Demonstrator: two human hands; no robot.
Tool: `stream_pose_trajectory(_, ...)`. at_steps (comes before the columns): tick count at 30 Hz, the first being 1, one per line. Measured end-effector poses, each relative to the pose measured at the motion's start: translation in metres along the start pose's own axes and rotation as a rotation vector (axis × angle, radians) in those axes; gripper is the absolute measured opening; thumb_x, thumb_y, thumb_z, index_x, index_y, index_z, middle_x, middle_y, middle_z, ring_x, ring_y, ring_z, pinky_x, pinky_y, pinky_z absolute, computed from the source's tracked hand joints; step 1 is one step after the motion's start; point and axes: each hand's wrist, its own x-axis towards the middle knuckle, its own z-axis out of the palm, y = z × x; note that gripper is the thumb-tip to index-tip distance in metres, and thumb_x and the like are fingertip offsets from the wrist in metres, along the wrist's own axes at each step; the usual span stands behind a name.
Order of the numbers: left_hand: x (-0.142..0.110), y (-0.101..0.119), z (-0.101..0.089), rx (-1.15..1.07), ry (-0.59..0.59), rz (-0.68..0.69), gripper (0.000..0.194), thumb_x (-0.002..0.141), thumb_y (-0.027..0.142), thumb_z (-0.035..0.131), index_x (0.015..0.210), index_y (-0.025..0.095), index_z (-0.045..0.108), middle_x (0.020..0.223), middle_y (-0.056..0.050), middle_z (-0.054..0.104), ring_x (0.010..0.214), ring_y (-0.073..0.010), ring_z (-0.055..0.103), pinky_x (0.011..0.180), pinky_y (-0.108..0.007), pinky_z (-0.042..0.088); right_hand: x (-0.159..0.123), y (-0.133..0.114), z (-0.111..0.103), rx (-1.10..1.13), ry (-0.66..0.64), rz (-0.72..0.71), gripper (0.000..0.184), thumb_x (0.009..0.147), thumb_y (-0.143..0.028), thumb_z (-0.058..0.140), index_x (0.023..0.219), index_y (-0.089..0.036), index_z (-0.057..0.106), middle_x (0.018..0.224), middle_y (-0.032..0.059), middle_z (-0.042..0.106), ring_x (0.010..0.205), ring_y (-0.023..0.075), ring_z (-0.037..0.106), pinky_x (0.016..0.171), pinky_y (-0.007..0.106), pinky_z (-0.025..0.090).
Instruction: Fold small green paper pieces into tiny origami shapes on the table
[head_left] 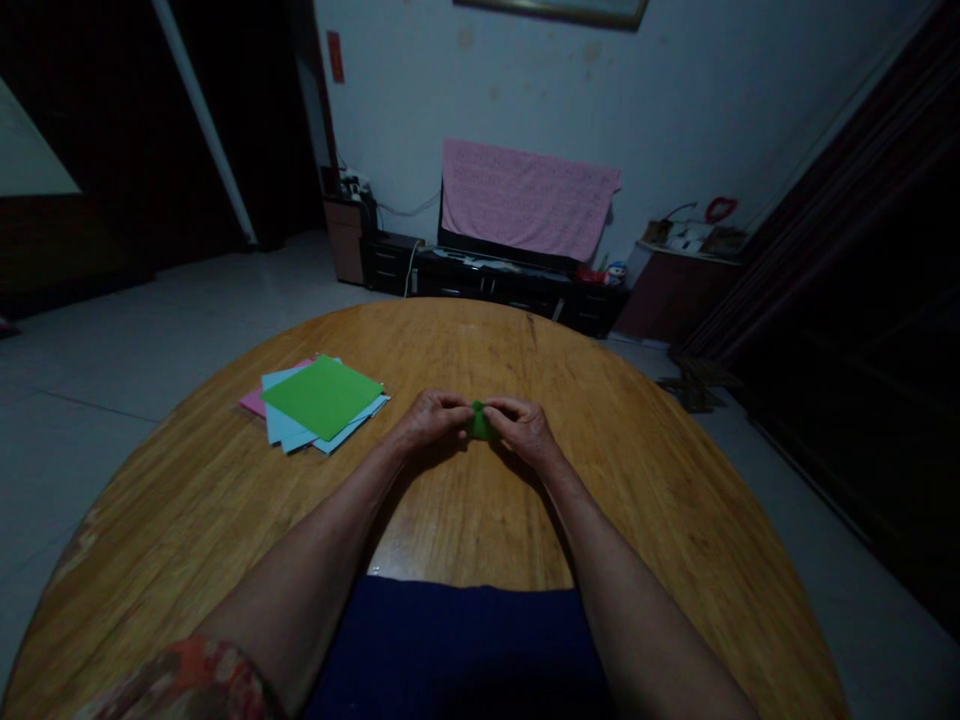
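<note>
My left hand (pixel 433 418) and my right hand (pixel 523 430) meet above the middle of the round wooden table (pixel 480 520). Between their fingertips they pinch a small piece of folded green paper (pixel 480 421), partly hidden by my fingers. To the left of my hands lies a loose stack of coloured paper sheets (pixel 279 405), with a green square sheet (pixel 322 397) on top and blue and pink sheets showing beneath. Neither hand touches the stack.
The wooden table's curved far edge (pixel 442 303) lies beyond my hands. Past it are a tiled floor, a low black cabinet (pixel 487 285) with a pink cloth (pixel 529 200) draped over a screen, and a small side cabinet (pixel 675 290) at the right.
</note>
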Motion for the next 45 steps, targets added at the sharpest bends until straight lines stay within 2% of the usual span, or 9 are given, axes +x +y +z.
stream_pose_trajectory(2,0.001,0.000,0.002,0.077,0.060,0.125,0.016,0.078,0.032,0.062,0.077,0.016,0.066,0.058,0.001,0.058,0.051,-0.0107,0.054,0.052,-0.023,0.043,0.001,0.000,-0.001,-0.068,0.024,-0.133,0.015,0.080,-0.029,0.062,0.081,-0.019,0.074,0.082,0.0059,0.070,0.079,0.0181,0.065,0.072,0.030,0.051)
stream_pose_trajectory(4,0.003,0.001,0.000,0.299,0.113,0.268,0.015,0.079,0.030,0.061,0.076,0.018,0.070,0.064,-0.001,0.063,0.061,-0.0129,0.059,0.058,-0.024,0.045,0.002,0.004,-0.002,-0.133,0.037,-0.245,0.014,0.081,-0.025,0.061,0.083,-0.020,0.074,0.087,0.0068,0.069,0.084,0.0187,0.065,0.076,0.031,0.052)
stream_pose_trajectory(8,0.010,0.002,-0.009,0.751,0.078,0.557,0.016,0.083,0.027,0.059,0.083,0.022,0.074,0.090,-0.004,0.071,0.083,-0.0156,0.064,0.076,-0.026,0.049,0.000,0.015,-0.004,-0.314,0.026,-0.339,0.017,0.083,-0.018,0.058,0.090,-0.022,0.072,0.096,0.0074,0.068,0.092,0.0197,0.064,0.083,0.035,0.051)
stream_pose_trajectory(11,0.012,-0.003,-0.012,0.938,0.016,0.648,0.017,0.083,0.020,0.057,0.089,0.021,0.074,0.097,-0.006,0.071,0.087,-0.0154,0.065,0.080,-0.027,0.049,-0.001,0.020,-0.007,-0.448,-0.019,-0.376,0.018,0.081,-0.013,0.057,0.090,-0.021,0.070,0.097,0.0077,0.068,0.093,0.0209,0.062,0.085,0.037,0.050)
stream_pose_trajectory(15,0.012,-0.009,-0.012,1.060,-0.053,0.651,0.021,0.084,0.016,0.054,0.093,0.021,0.072,0.096,-0.005,0.070,0.089,-0.0152,0.066,0.080,-0.026,0.050,-0.004,0.021,-0.008,-0.509,-0.118,-0.393,0.021,0.078,-0.007,0.054,0.088,-0.020,0.067,0.093,0.0068,0.068,0.092,0.0209,0.061,0.086,0.036,0.049)
stream_pose_trajectory(18,0.011,-0.011,-0.012,1.052,-0.043,0.664,0.022,0.083,0.016,0.054,0.093,0.021,0.072,0.097,-0.006,0.071,0.089,-0.0153,0.066,0.081,-0.026,0.051,-0.005,0.023,-0.008,-0.489,-0.154,-0.372,0.025,0.073,-0.004,0.052,0.088,-0.019,0.065,0.091,0.0064,0.067,0.091,0.0205,0.061,0.086,0.035,0.049)
stream_pose_trajectory(22,0.013,-0.010,-0.012,0.969,0.006,0.656,0.024,0.079,0.012,0.053,0.089,0.022,0.073,0.098,-0.005,0.072,0.089,-0.0149,0.067,0.082,-0.027,0.053,-0.004,0.024,-0.007,-0.390,-0.096,-0.295,0.032,0.068,-0.004,0.050,0.091,-0.020,0.065,0.094,0.0055,0.066,0.091,0.0194,0.062,0.084,0.034,0.050)
stream_pose_trajectory(33,0.019,-0.015,-0.007,0.533,0.144,0.739,0.034,0.066,0.004,0.046,0.081,0.018,0.073,0.090,-0.007,0.073,0.085,-0.0171,0.069,0.081,-0.033,0.056,-0.002,0.014,-0.002,-0.244,-0.078,-0.210,0.036,0.073,-0.017,0.060,0.110,-0.021,0.061,0.111,0.0077,0.063,0.104,0.0224,0.060,0.093,0.040,0.049)
stream_pose_trajectory(45,0.014,-0.007,-0.003,0.506,0.179,0.559,0.035,0.068,0.005,0.045,0.081,0.022,0.073,0.092,-0.004,0.073,0.089,-0.0155,0.067,0.087,-0.033,0.054,-0.004,0.012,-0.001,-0.257,-0.084,-0.169,0.038,0.075,-0.022,0.064,0.113,-0.020,0.061,0.112,0.0089,0.064,0.105,0.0219,0.061,0.094,0.039,0.049)
